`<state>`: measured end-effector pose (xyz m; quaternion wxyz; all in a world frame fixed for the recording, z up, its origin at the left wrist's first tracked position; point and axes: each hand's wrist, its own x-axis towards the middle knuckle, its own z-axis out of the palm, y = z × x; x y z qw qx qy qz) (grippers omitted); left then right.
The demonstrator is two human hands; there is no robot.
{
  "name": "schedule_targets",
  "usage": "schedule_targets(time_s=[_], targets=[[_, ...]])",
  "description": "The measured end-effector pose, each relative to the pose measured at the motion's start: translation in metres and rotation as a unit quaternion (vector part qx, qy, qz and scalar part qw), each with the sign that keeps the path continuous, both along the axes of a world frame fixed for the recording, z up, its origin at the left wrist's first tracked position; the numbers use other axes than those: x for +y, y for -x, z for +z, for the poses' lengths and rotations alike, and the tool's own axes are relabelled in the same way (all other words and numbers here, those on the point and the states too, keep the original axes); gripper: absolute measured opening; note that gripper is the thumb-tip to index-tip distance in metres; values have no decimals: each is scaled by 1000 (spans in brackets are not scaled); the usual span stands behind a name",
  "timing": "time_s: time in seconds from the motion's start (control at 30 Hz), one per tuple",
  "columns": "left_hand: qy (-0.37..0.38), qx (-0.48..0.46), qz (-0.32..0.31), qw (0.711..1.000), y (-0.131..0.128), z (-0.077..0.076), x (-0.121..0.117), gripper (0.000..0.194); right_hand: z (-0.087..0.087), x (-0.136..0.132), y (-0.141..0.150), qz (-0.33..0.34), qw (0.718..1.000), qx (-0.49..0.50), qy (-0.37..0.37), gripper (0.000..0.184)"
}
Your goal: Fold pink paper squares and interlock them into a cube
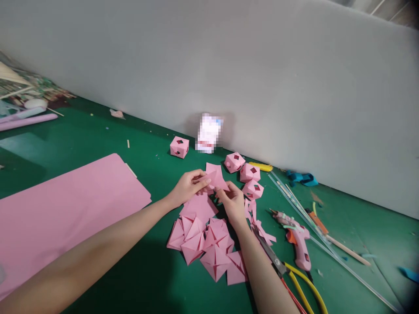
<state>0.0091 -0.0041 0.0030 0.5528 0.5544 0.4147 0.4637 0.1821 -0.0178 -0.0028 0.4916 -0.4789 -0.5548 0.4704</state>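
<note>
Between my hands is a folded piece of pink paper. My left hand pinches its left side, thumb on top. The fingers of my right hand close on its lower right corner. Beneath my hands lie flat pink sheets, partly covered. Nearer to me is a spread of folded pink squares with creased, slit faces. Several finished pink paper boxes with diamond-shaped openings stand beyond, one paper box to the left and another paper box to the right.
Large pink sheets are stacked at left. On the right lie cut paper scraps, yellow-handled scissors, a pink glue gun, clear glue sticks and a yellow cutter. A blurred phone-like screen leans on the grey wall.
</note>
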Motion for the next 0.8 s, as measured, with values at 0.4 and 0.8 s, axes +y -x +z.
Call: schedule_targets(time_s=[0.4,0.8], targets=[[-102,209,37,972,-2,-3,-5,37,-4,-1,1,-13,995,-96,-35,19],[-143,210,56,966,-2,4,-10,36,-7,0,2,-67,988,-130,-54,20]])
